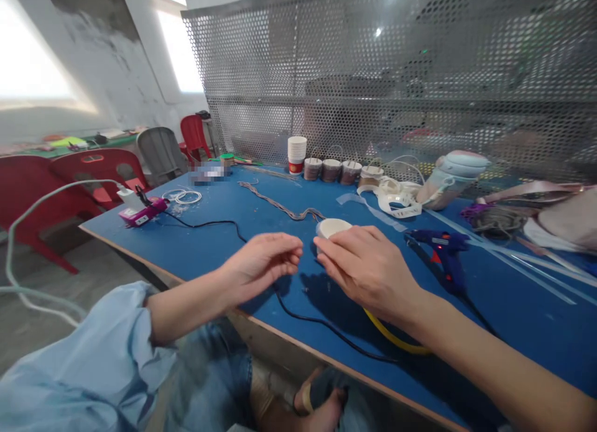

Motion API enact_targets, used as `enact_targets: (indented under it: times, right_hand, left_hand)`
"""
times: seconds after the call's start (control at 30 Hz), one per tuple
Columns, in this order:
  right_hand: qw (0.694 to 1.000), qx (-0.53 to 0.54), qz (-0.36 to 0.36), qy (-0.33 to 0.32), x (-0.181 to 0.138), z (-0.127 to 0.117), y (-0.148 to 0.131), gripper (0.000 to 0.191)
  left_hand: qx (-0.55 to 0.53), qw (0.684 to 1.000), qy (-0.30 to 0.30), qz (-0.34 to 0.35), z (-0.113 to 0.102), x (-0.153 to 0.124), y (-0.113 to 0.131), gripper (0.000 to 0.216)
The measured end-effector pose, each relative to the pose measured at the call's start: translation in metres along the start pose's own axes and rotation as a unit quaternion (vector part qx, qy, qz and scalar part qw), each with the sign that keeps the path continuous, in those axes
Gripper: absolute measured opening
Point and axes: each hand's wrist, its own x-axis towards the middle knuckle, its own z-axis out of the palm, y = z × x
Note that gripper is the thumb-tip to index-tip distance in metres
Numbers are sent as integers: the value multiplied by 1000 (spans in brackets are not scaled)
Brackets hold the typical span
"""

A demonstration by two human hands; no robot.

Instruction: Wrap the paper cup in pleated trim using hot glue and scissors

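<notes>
My right hand [368, 267] is wrapped over the near side of a white paper cup [334, 225], whose pale rim shows above the fingers. The rest of the cup is hidden behind that hand. Just left of it, my left hand [265, 261] is raised above the blue table with its fingers curled in towards the thumb. Whatever is between those fingertips, if anything, is too small to see. A bundle of brown cord [284, 207] runs across the table and ends behind the cup. Below my right hand curves a yellow band [394, 337].
A blue glue gun [443, 248] lies right of the cup. Behind stand stacked paper cups [297, 152], several brown-wrapped cups [331, 170] and a pale bottle [452, 177]. A black cable [321, 322] crosses the blue table [219, 199] from a magenta power strip [142, 213].
</notes>
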Motion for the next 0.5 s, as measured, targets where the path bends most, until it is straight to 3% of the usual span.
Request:
enact_targets:
  times: [0.07,0.1,0.13,0.17,0.2,0.3,0.37,0.43,0.47,0.5]
  right_hand:
    - [997,41,66,-13,-10,-10,9,24]
    - [992,65,108,-25,-17,-15,15,25]
    - [983,89,151,-47,-25,-19,22,26]
    - [973,110,189,-79,-33,-22,28,26]
    - [960,125,218,-122,-42,-25,33,26]
    - [907,145,256,-300,-66,-28,39,24]
    - [876,143,258,-383,-75,-30,36,23]
    - [862,141,257,-414,-78,-32,29,25]
    - [858,140,258,-421,-77,-34,26,28]
    - [855,141,259,-427,-76,-36,23,31]
  left_hand:
    - [137,982,100,87,-32,7,20,17]
    - [234,946,170,145,-52,11,32,17]
    - [353,880,248,197,-75,15,45,18]
    - [484,793,306,209,-98,20,57,21]
    - [524,754,342,202,-121,24,69,21]
    - [590,703,359,171,-176,34,92,18]
    - [637,677,335,156,-198,38,95,29]
    - [658,666,315,155,-207,41,91,44]
    - [673,649,314,164,-208,42,88,44]
    - [711,610,307,166,-206,44,85,40]
